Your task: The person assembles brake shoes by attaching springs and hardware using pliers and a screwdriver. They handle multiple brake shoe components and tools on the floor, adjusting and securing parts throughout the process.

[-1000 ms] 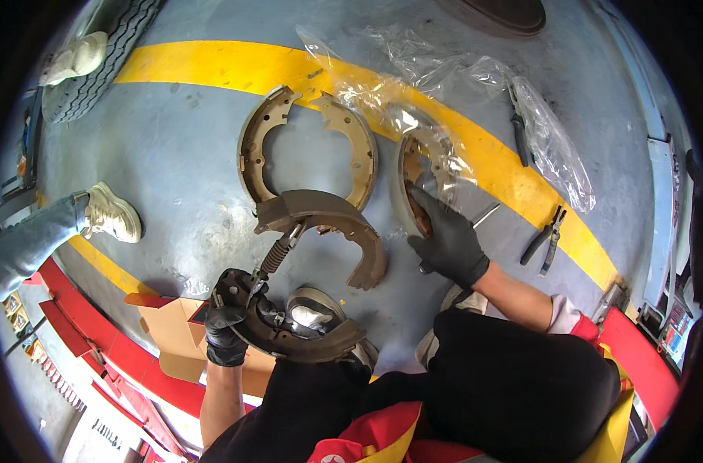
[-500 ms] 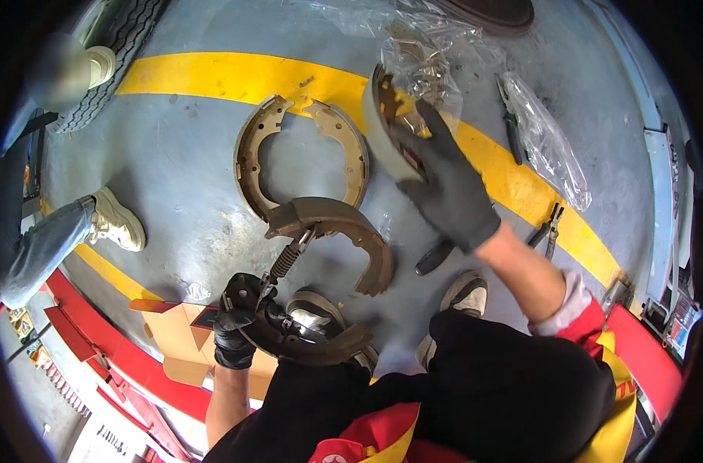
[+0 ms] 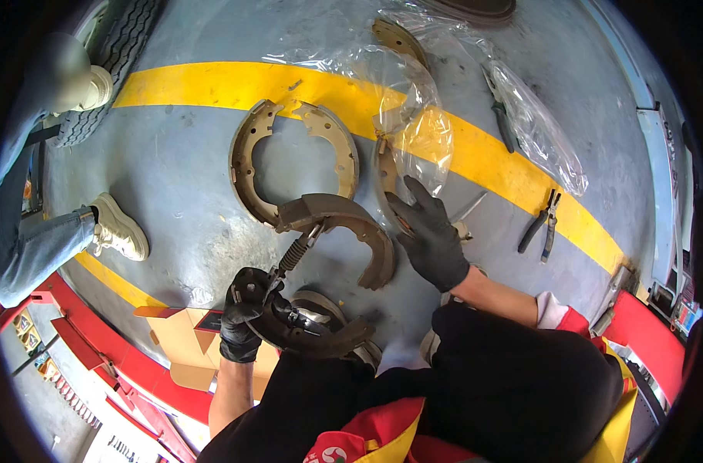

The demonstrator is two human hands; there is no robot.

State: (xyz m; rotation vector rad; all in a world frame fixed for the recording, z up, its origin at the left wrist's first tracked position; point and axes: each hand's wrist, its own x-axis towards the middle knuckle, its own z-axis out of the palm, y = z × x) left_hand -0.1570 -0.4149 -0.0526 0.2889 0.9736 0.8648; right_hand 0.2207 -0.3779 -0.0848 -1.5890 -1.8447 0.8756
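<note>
My left hand (image 3: 242, 315), in a black glove, grips the end of a brake shoe (image 3: 320, 343) above my left foot. A coil spring (image 3: 293, 255) links that shoe to a second curved brake shoe (image 3: 359, 224). My right hand (image 3: 432, 243), also gloved, has its fingers at the lower end of another brake shoe (image 3: 385, 174), seen nearly edge-on. Clear plastic film (image 3: 436, 143) lies against that shoe and partly covers it. Left of it, two brake shoes (image 3: 247, 166) rest on the floor, facing each other in a ring.
Beyond the film lies one more brake shoe (image 3: 400, 37). Pliers (image 3: 542, 225), a dark-handled tool (image 3: 503, 123) and a clear plastic bag (image 3: 544, 131) are at the right. An open cardboard box (image 3: 180, 343) stands by my left arm. Another person's shoe (image 3: 118, 226) is at the left.
My right hand has come nearer to me with its brake shoe, which now appears narrower and lower. The film has spread beside it. My left hand still holds the linked shoes.
</note>
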